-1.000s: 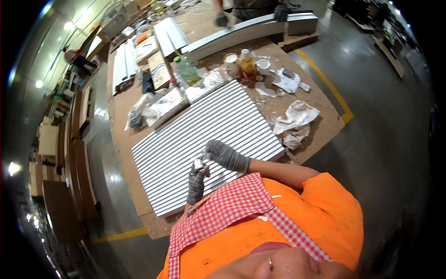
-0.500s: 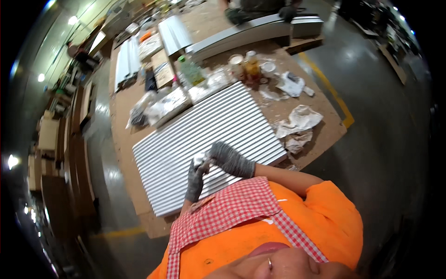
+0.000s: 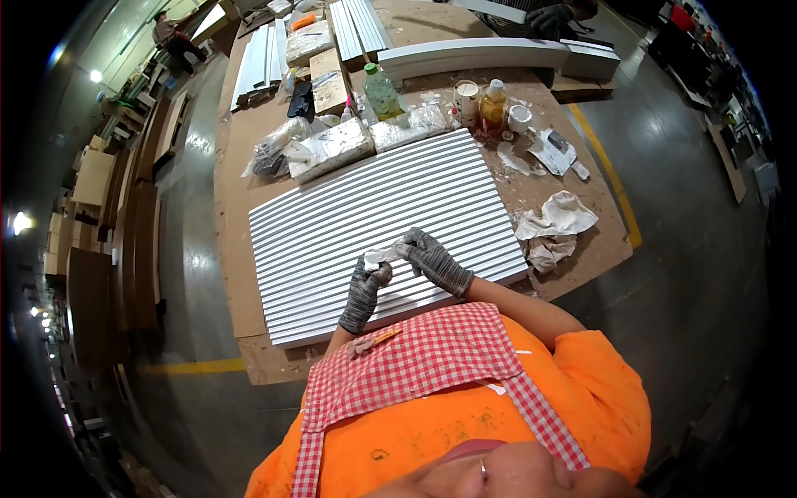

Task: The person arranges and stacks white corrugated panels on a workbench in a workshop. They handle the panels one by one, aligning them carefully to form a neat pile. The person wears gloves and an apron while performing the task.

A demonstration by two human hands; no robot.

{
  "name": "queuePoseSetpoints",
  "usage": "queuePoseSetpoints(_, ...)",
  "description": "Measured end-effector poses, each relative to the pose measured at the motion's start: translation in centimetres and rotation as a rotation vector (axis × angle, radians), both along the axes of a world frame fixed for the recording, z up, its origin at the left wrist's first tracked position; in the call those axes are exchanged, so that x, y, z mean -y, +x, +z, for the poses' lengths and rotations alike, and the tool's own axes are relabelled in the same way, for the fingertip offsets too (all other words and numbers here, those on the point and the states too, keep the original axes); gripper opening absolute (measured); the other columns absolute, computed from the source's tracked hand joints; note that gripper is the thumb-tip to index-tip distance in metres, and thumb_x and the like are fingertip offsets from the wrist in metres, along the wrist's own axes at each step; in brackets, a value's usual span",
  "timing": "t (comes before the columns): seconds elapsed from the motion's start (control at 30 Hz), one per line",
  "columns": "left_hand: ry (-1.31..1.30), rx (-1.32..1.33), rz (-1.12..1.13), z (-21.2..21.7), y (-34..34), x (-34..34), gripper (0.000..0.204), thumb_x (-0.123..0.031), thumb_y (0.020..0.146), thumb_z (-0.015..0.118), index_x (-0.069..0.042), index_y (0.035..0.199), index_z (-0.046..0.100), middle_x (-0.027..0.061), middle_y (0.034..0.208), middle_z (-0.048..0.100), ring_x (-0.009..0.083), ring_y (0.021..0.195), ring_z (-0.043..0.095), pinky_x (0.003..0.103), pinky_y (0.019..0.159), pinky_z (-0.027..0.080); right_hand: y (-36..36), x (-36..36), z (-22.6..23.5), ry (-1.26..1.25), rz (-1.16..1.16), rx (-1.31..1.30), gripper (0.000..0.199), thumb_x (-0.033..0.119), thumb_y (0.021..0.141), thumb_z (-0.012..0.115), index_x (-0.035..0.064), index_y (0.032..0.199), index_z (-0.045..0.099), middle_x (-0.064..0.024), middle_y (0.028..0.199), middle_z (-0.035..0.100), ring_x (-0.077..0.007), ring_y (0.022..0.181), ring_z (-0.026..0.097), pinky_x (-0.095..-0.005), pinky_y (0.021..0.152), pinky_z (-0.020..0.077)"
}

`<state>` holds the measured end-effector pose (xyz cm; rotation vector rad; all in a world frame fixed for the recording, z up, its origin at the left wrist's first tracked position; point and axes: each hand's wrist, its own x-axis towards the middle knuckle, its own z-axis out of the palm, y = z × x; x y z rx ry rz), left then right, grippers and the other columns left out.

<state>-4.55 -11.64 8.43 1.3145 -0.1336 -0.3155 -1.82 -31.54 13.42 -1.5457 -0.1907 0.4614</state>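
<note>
Both my hands wear grey knit gloves and meet above the near part of a white ribbed panel (image 3: 374, 199). My left hand (image 3: 362, 297) is closed around a small white piece (image 3: 373, 261), whose kind I cannot make out. My right hand (image 3: 433, 261) pinches a thin pale strip (image 3: 387, 254) that reaches over to the white piece. Whether the two are joined I cannot tell. Across the table the panel lies flat, its ridges running from left to right.
Behind the panel stand wrapped blocks (image 3: 334, 151), a green-capped bottle (image 3: 382, 93), a bottle of amber liquid (image 3: 493, 108) and a white cup (image 3: 520, 119). Crumpled paper (image 3: 558, 216) lies at the right. A long white profile (image 3: 473, 56) crosses the far side, near another person's gloved hand (image 3: 550, 20).
My view has shifted, so the table sits higher. My hands have moved slightly apart, and the pale strip now shows between them. The other person's hand at the far side has moved.
</note>
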Motion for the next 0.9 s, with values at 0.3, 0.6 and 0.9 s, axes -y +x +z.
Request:
queuePoseSetpoints(0.3, 0.045, -0.030, 0.042, 1.3, -0.9, 0.5, 0.025, -0.029, 0.085, 0.058, -0.004, 0.085, 0.055, 0.0010, 0.066, 0.051, 0.0093, 0.058, 0.045, 0.024, 0.055, 0.038, -1.1, -1.0, -2.0, 0.088, -0.060, -0.067, 0.034, 0.040, 0.092, 0.054, 0.0062, 0.095, 0.050, 0.0010, 0.063, 0.046, -0.0062, 0.046, 0.046, -0.0205, 0.043, 0.0439)
queuePoseSetpoints(0.6, 0.126, -0.149, 0.020, 0.1, -1.4, -0.6, 0.020, -0.019, 0.089, 0.056, -0.003, 0.102, 0.055, 0.0014, 0.072, 0.056, 0.0088, 0.064, 0.049, 0.024, 0.060, 0.041, 0.2, -1.0, -3.6, 0.020, -0.042, -0.095, 0.032, 0.036, 0.093, 0.052, 0.0049, 0.097, 0.050, -0.0032, 0.075, 0.051, -0.0069, 0.051, 0.050, -0.0204, 0.044, 0.0455)
queuePoseSetpoints(0.9, 0.153, 0.064, 0.492, -2.0, 1.8, -5.9, 0.027, -0.016, 0.092, 0.057, -0.003, 0.115, 0.056, -0.0027, 0.073, 0.054, 0.0055, 0.066, 0.049, 0.020, 0.062, 0.042, 3.4, 4.4, -5.3, 0.202, -0.361, -0.062, 0.030, 0.034, 0.089, 0.061, 0.0050, 0.094, 0.056, 0.0005, 0.070, 0.050, -0.0066, 0.054, 0.053, -0.0188, 0.048, 0.0481)
